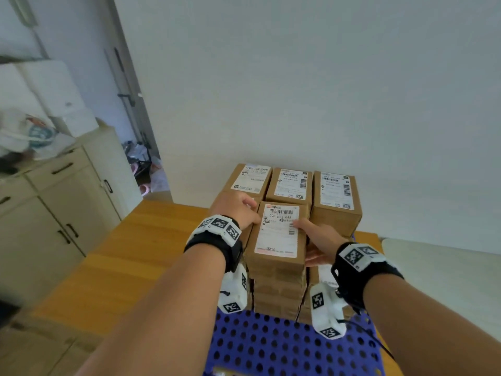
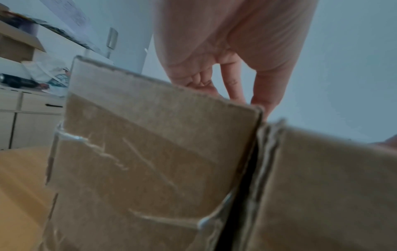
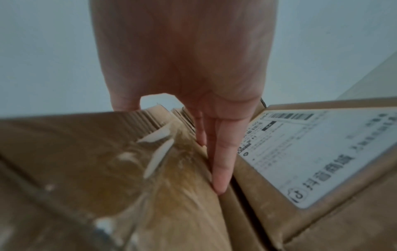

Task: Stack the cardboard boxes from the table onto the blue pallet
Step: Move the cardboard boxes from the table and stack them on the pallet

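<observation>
A blue pallet (image 1: 271, 346) with round holes lies on an orange-brown wooden surface (image 1: 141, 256), close to the white wall. Cardboard boxes (image 1: 276, 289) stand on the pallet in tight stacks, several high, their white labels facing up. They fill its far part, and the near part shows bare grid.

Front top box (image 1: 276, 263), white label (image 1: 278, 229): "500 H53 045" under a barcode. Neighbouring box (image 3: 343, 225), its sticker (image 3: 318, 152): "抖音商城". Other labels too blurred.
</observation>
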